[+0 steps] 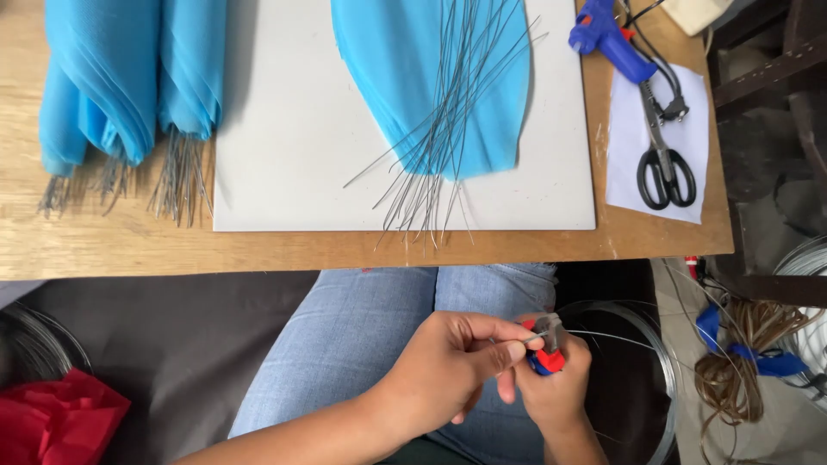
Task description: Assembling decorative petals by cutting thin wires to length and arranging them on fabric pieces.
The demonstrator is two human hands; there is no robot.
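Steel wire, two hands, one cutter

A white board lies on the wooden table, reaching almost to its front edge. On the board, toward the far edge, lies a blue petal with a fan of cut wires across it, their ends running past the board's front edge. At the table's left end lie bundled blue petals with wire stems pointing to the front edge. At the right end, a blue glue gun sits by the far edge, and black scissors lie on white paper. Red tissue lies below the table's left end.
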